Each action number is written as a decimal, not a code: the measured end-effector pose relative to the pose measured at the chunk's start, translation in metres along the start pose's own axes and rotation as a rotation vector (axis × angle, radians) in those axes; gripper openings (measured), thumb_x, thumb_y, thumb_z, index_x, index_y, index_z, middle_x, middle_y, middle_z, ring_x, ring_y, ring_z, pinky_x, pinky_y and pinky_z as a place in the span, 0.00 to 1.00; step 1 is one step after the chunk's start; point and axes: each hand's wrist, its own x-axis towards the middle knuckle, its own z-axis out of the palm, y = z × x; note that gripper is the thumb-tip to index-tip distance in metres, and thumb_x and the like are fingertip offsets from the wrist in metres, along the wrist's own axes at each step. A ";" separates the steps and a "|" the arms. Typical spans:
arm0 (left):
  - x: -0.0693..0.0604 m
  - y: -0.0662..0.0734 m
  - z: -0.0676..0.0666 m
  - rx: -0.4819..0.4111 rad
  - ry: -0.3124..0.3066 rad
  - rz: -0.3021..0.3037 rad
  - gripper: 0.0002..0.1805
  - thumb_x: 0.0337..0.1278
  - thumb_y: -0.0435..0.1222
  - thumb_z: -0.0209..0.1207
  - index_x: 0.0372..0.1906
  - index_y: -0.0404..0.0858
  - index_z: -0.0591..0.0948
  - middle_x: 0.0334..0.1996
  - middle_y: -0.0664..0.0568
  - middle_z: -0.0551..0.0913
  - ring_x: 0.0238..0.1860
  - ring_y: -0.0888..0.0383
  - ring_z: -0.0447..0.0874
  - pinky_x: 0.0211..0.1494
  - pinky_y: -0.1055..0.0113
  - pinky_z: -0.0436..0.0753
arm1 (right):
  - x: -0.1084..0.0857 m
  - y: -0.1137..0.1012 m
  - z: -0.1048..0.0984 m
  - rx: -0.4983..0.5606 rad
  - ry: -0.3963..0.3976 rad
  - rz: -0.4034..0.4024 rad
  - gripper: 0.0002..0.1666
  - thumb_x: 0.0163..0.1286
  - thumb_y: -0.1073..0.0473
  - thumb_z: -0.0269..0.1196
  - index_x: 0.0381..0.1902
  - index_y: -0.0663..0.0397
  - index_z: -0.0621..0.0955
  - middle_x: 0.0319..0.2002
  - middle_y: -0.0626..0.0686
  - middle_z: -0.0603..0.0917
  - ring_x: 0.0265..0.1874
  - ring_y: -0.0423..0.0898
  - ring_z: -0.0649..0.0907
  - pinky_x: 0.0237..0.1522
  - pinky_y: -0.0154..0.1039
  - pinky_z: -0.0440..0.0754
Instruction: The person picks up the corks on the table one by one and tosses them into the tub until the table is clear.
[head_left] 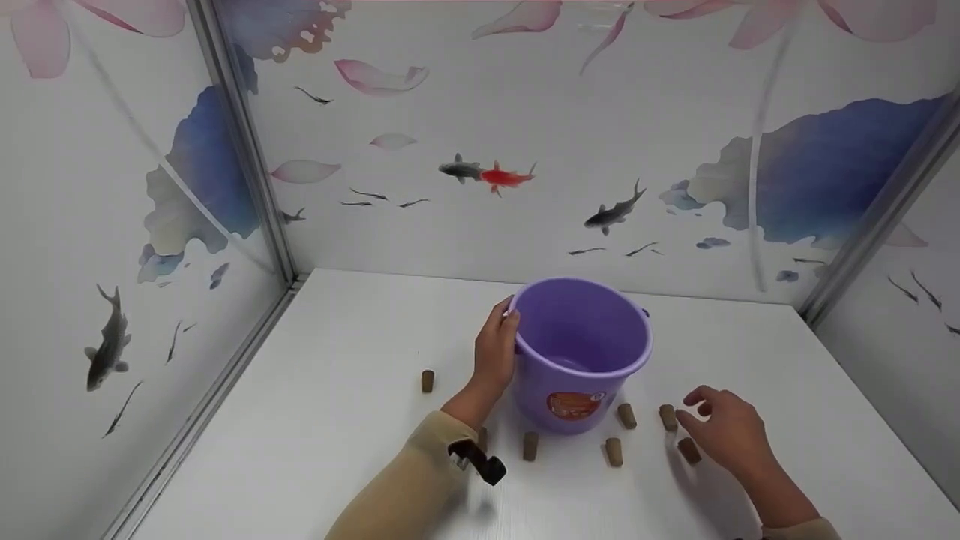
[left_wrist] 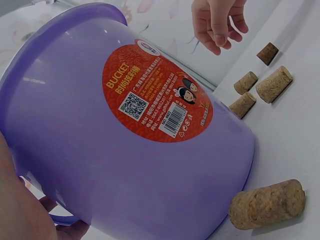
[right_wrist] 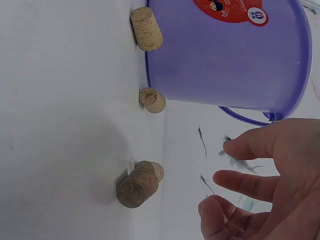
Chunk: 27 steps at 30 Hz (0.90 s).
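A purple bucket (head_left: 574,405) with a red oval label (left_wrist: 155,95) stands upright on the white table. At its left side, my left hand (head_left: 495,352) holds it by the rim, thumb uppermost; the fingers are partly hidden behind the bucket in the head view. My right hand (head_left: 727,431) hovers to the right of the bucket, fingers loosely bent and nothing between them. Nearest to it are a cork (head_left: 668,417) by the fingertips and another cork (head_left: 689,450) just below. A cork (left_wrist: 267,204) lies beside the bucket's base in the left wrist view.
More corks are scattered in front of the bucket, including one cork (head_left: 614,452) and another cork (head_left: 530,446). A lone cork (head_left: 427,381) stands to the left. Printed panels (head_left: 420,225) wall in the table (head_left: 330,337) at the back and both sides.
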 end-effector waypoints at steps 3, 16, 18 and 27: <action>0.000 0.001 0.000 0.003 0.005 0.009 0.27 0.84 0.49 0.44 0.76 0.43 0.74 0.68 0.41 0.82 0.67 0.44 0.82 0.70 0.46 0.79 | 0.001 0.000 0.001 -0.003 -0.025 0.014 0.19 0.72 0.51 0.68 0.51 0.60 0.85 0.44 0.63 0.87 0.39 0.56 0.85 0.37 0.52 0.80; 0.000 -0.001 0.002 0.012 0.005 -0.003 0.28 0.84 0.50 0.44 0.77 0.43 0.74 0.68 0.41 0.82 0.66 0.44 0.83 0.65 0.48 0.82 | 0.006 0.002 0.006 -0.029 -0.112 0.067 0.21 0.70 0.51 0.68 0.51 0.62 0.84 0.43 0.63 0.87 0.39 0.55 0.84 0.41 0.55 0.81; 0.000 -0.001 0.002 0.009 0.002 -0.009 0.28 0.83 0.50 0.45 0.77 0.44 0.73 0.68 0.42 0.82 0.65 0.44 0.83 0.63 0.50 0.83 | 0.007 0.003 0.007 -0.031 -0.122 0.062 0.21 0.70 0.51 0.68 0.50 0.62 0.84 0.42 0.63 0.87 0.39 0.55 0.84 0.42 0.56 0.82; 0.000 0.000 0.000 -0.003 0.002 -0.001 0.28 0.83 0.49 0.44 0.77 0.45 0.74 0.69 0.44 0.82 0.68 0.46 0.82 0.69 0.49 0.80 | 0.006 0.005 0.009 -0.032 -0.144 0.035 0.21 0.71 0.50 0.69 0.49 0.62 0.84 0.33 0.54 0.88 0.35 0.50 0.84 0.38 0.51 0.80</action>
